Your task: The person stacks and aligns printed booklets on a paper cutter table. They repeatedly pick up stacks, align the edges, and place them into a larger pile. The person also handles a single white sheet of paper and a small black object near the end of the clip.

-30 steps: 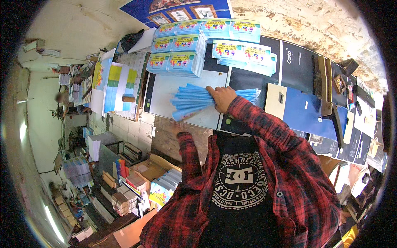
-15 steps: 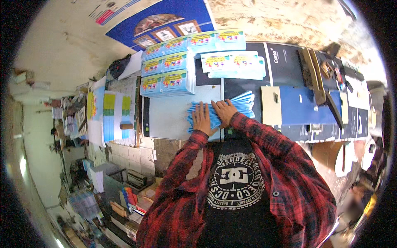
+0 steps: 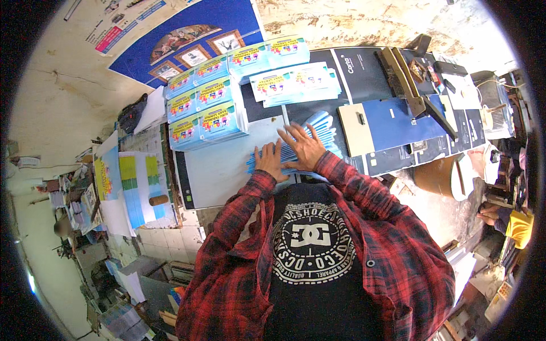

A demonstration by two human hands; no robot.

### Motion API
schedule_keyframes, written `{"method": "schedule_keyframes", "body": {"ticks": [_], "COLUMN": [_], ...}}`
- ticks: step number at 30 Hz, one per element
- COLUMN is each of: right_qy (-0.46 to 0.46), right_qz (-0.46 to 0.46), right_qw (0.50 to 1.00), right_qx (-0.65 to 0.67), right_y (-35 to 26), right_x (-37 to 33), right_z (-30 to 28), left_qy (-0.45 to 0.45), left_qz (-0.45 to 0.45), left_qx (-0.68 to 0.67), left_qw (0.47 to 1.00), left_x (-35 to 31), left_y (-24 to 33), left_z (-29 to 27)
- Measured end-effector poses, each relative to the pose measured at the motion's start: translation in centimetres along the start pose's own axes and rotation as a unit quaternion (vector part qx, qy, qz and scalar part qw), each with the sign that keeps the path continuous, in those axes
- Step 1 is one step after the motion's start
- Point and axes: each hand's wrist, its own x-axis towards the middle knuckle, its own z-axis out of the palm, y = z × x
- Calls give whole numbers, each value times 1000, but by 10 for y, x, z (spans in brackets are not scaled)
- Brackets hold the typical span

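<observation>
Both hands lie on a fanned row of thin light-blue booklets [image 3: 325, 132] at the table's near edge. My left hand [image 3: 269, 162] rests on the left end of the row, its fingers stretched forward and slightly bent. Close to its right, my right hand [image 3: 305, 149] is spread over the middle with fingers apart, its thumb pointing toward the left hand. Neither hand is closed around anything. The booklets overlap at a slant, their edges fanning out to the right. Beneath their left part is a pale blue-grey board [image 3: 219, 170]; the palms hide part of the row.
Neat booklet stacks [image 3: 209, 126] with colourful covers stand behind on the left, and a lower pile [image 3: 296, 84] sits behind the hands. A blue board [image 3: 392, 128] and a long metal-armed tool [image 3: 405, 85] lie right. Printed sheets [image 3: 129, 184] lie far left. Someone in yellow [image 3: 518, 230] is far right.
The whole view has turned and shifted, so the table appears tilted and further left. My right hand's fingers have spread wider on the booklets; my left hand stays on the row's left end.
</observation>
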Motion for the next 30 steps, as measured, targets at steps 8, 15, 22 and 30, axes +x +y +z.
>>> {"method": "schedule_keyframes", "body": {"ticks": [8,15,22,30], "right_qy": [16,-21,2,-108], "right_qz": [111,59,36,-10], "right_qw": [994,996,998,984], "right_qx": [-17,-59,-59,-140], "right_y": [12,15,43,43], "right_x": [-15,-22,15,-20], "right_z": [51,57,35,37], "left_qy": [0,64,72,9], "left_qz": [18,83,43,37], "left_qx": [-28,-47,-55,-65], "left_qw": [999,993,995,997], "left_x": [-7,-7,8,22], "left_y": [-10,-20,-22,-26], "left_z": [6,6,12,19]}}
